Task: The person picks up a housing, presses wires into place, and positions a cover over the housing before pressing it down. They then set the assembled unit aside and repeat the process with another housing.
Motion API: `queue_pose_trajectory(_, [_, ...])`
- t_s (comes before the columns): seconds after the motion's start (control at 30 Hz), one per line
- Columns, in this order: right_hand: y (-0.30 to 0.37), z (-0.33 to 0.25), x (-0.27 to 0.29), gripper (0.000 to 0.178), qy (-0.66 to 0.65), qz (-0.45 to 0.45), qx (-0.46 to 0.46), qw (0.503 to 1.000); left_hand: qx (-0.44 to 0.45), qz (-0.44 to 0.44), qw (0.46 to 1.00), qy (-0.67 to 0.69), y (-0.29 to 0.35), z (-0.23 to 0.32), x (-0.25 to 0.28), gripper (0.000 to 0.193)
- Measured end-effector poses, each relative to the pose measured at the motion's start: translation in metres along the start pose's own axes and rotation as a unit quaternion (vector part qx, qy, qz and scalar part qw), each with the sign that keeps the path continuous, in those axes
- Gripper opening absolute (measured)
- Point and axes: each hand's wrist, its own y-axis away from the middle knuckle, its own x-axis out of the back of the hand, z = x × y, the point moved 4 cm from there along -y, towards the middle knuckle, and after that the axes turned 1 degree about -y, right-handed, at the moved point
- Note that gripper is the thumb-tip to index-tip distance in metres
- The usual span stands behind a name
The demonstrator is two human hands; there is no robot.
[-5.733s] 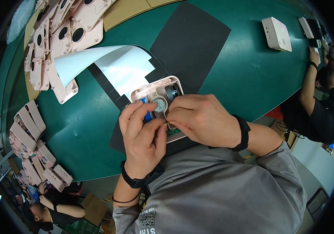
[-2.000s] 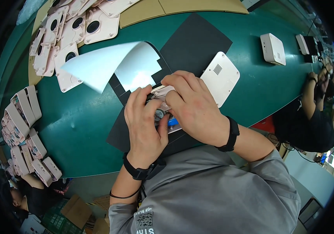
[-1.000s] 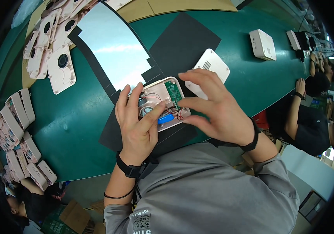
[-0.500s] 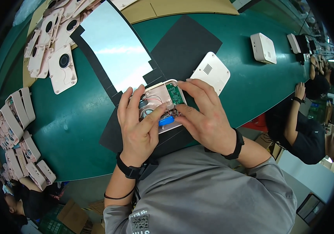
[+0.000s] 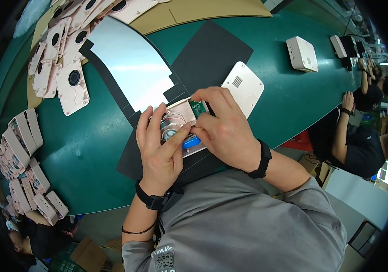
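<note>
A pale pink plastic housing lies open-side up before me on black sheets. Inside it are a green circuit board, a blue battery, a round speaker part and thin red and dark wires. My left hand grips the left side of the housing, one finger reaching in over the wires. My right hand leans over the right side, thumb and forefinger pinched beside the left fingertip near the wires. What that pinch holds is hidden. Beyond the right hand lies a white grilled cover.
A shiny pale-blue sheet rests on the green table. Pink panels with round black speakers pile up at far left; more housings stand at left. A white box-shaped device is at right, with co-workers beyond.
My right hand has shifted left, its fingers curling in so its thumb and forefinger meet near the wires. My left hand keeps its hold on the housing. The view has tilted slightly.
</note>
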Motion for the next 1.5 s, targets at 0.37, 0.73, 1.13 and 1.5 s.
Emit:
queue_pose_trajectory(0.37, [-0.023, -0.003, -0.006, 0.025, 0.097, -0.096, 0.016, 0.991, -0.023, -0.012, 0.999, -0.023, -0.003, 0.001, 0.003, 0.035])
queue_pose_trajectory(0.73, [0.010, 0.106, 0.050, 0.053, 0.130, 0.037, -0.120, 0.983, -0.003, 0.008, 1.000, 0.021, -0.003, 0.002, 0.001, 0.059])
queue_pose_trajectory(1.13, [0.088, 0.151, 0.063, 0.036, -0.348, 0.133, -0.416, 0.830, 0.032, -0.017, 0.998, 0.058, 0.005, 0.003, -0.004, 0.082])
queue_pose_trajectory(1.5, [0.050, 0.098, 0.063, 0.027, -0.517, 0.136, -0.356, 0.766, 0.097, 0.076, 0.974, 0.188, 0.020, -0.008, 0.043, 0.059])
